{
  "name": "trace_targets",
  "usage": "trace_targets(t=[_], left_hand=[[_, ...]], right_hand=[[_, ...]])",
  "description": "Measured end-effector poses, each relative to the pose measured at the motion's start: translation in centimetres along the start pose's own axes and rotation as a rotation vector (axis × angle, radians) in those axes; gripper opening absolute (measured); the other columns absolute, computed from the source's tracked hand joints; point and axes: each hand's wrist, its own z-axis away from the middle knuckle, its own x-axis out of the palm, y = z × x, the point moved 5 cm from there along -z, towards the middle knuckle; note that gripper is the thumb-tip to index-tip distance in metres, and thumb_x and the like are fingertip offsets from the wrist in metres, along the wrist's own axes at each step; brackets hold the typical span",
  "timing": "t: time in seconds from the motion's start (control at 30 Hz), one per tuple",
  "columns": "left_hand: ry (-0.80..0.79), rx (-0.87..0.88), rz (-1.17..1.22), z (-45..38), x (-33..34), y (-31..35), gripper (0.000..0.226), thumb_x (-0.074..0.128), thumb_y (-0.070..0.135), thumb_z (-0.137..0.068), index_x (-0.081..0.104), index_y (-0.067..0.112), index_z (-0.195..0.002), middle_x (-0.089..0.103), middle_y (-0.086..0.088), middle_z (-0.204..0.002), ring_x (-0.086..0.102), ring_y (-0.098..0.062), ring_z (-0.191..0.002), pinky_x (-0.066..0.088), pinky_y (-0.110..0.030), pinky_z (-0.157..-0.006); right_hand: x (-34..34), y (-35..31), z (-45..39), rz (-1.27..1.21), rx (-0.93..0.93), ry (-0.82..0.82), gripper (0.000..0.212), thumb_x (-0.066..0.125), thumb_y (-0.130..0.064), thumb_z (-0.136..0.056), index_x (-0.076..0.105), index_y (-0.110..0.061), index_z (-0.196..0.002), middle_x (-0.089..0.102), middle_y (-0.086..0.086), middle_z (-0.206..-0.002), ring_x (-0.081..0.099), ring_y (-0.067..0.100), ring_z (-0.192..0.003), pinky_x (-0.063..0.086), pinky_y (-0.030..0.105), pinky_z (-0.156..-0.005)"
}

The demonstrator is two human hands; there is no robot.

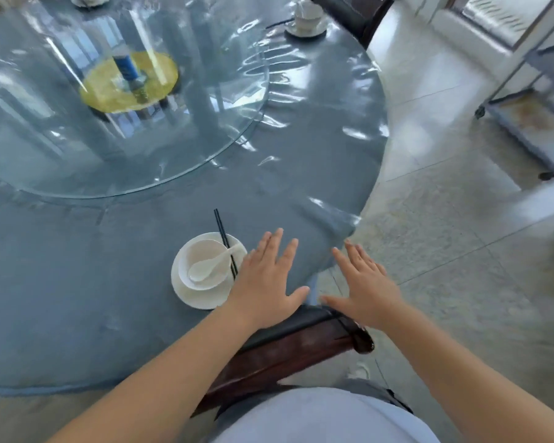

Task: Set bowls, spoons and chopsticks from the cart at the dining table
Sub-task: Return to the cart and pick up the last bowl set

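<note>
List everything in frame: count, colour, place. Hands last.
dining table: 1, round, blue-grey cover under clear plastic, fills the left
glass turntable: 1, clear, centre of table
yellow disc: 1, under the turntable's middle
near saucer: 1, white, near table edge
near bowl: 1, white, on that saucer
spoon: 1, white, in the bowl
chopsticks: 1 pair, black, across the saucer's right side
far place setting: 1, white, far right edge
chairs: 2, dark; near chair, far chair
cart: 1, metal, on the floor at right
left hand: open, over the table beside the saucer
right hand: open, past the table edge
</note>
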Motion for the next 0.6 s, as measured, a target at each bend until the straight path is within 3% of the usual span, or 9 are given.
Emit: trace_targets(t=[0.3,0.6], left_hand=[[-0.09,0.253,-0.085,-7.9,2.0,18.3,0.091,0.021,0.078,-0.076,-0.006,0.037,-0.153,-0.017,0.001,-0.163,-0.017,-0.021,-0.149,0.004,-0.05,-0.12],[-0.087,0.415,-0.21,-14.9,6.0,34.0,0.093,0.019,0.082,-0.076,-0.012,0.038,-0.151,-0.02,0.0,-0.162,-0.014,-0.027,-0.15,0.009,-0.054,-0.12]], right_hand=[[-3.6,18.4,11.1,-0.099,0.376,0.071,0.115,0.036,-0.092,-0.067,-0.013,-0.035,-0.154,-0.029,-0.005,-0.159,-0.02,0.017,-0.148,0.005,0.046,-0.121],[-5.2,33.5,18.9,-0.138,0.558,0.152,0.117,0.029,-0.095,-0.063,-0.013,-0.034,-0.153,-0.025,-0.002,-0.161,-0.016,0.019,-0.15,0.005,0.048,-0.121]])
